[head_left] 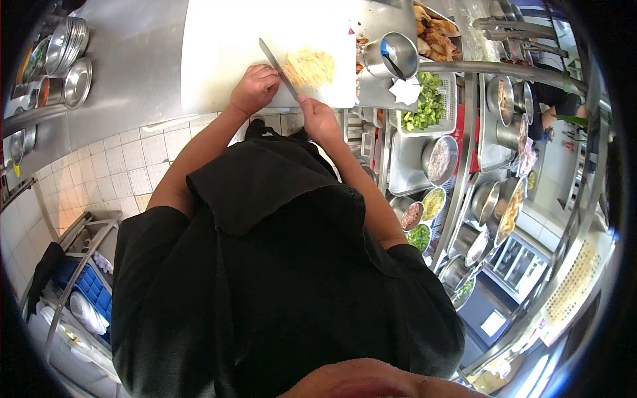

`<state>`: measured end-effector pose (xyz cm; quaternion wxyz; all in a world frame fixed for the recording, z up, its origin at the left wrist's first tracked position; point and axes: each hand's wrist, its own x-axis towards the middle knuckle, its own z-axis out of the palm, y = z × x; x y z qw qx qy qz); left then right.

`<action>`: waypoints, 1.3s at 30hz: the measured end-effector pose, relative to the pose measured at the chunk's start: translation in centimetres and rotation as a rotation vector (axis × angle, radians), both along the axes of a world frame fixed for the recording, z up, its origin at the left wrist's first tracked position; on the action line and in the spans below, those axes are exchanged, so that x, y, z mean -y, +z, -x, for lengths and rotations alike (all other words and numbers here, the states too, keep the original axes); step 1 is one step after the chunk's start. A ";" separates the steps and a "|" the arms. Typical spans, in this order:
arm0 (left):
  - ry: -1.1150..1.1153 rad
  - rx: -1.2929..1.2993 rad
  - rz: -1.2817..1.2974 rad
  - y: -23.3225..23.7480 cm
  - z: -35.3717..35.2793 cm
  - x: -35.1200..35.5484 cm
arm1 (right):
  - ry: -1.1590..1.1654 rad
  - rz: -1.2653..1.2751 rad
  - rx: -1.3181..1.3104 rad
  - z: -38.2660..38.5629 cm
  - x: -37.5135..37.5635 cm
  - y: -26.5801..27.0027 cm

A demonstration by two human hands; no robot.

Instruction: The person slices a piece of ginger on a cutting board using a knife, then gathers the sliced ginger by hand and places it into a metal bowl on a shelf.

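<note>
My right hand (320, 120) is wrapped round the handle of a kitchen knife (278, 68), whose blade points away and to the left over a white cutting board (215, 56). Close against the near left side of the blade rests my left hand (255, 89), its fingers curled down toward the board. Whatever lies under those fingers is hidden. To the right of the blade is a loose pile of pale yellow strips (309, 68), spread on the board.
A metal pot (396, 56) with a blue-handled utensil stands right of the board. Beyond are a white basket (454, 126) of chopped greens, roasted meat (438, 38) and several bowls of ingredients. Stacked metal bowls (66, 45) sit at the far left of the steel counter (136, 66).
</note>
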<state>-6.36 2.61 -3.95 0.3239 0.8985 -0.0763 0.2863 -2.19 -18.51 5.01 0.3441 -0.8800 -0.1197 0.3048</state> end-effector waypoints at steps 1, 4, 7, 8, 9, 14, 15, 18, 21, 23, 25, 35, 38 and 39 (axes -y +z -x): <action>0.007 0.012 0.005 0.0 0.0 0.0 | -0.001 0.004 -0.011 0.0 0.0 -0.1; 0.001 0.010 0.000 0.0 0.0 0.0 | 0.000 0.004 -0.019 -0.2 0.0 -0.5; -0.002 0.008 0.017 0.0 0.0 0.0 | 0.018 -0.032 0.020 -0.1 -0.1 -1.5; -0.005 0.006 0.015 0.0 -0.1 -0.1 | 0.031 -0.051 0.032 -0.2 -0.2 -2.1; -0.010 0.005 0.011 0.0 -0.1 -0.2 | 0.041 -0.071 0.045 -0.2 -0.6 -2.1; -0.003 -0.009 0.002 0.2 -0.2 -0.1 | 0.027 -0.064 0.066 -1.0 -2.3 -2.7; 0.007 -0.001 -0.008 0.4 -0.3 0.1 | 0.032 -0.049 0.065 -1.4 -2.4 -2.3; 0.021 -0.040 -0.029 0.6 -0.5 0.3 | -0.043 -0.008 -0.203 -2.8 -1.2 -0.8; 0.039 -0.052 -0.024 0.8 -0.3 0.4 | 0.006 0.082 0.001 -2.5 -0.1 1.2; 0.057 -0.025 0.007 1.0 -0.1 0.7 | 0.026 0.081 0.178 -1.8 0.6 2.0; 0.096 0.020 0.072 2.6 0.9 1.0 | 0.077 0.161 0.278 -1.2 0.9 3.7; -0.033 -0.297 0.051 6.7 -2.2 2.8 | 0.133 0.193 0.535 0.0 2.2 2.5; -0.035 -0.413 -0.003 5.0 -5.4 2.8 | 0.151 0.231 0.511 0.3 2.7 2.6; -0.020 -0.422 -0.063 5.2 -6.3 2.8 | 0.165 0.246 0.491 0.4 2.9 2.6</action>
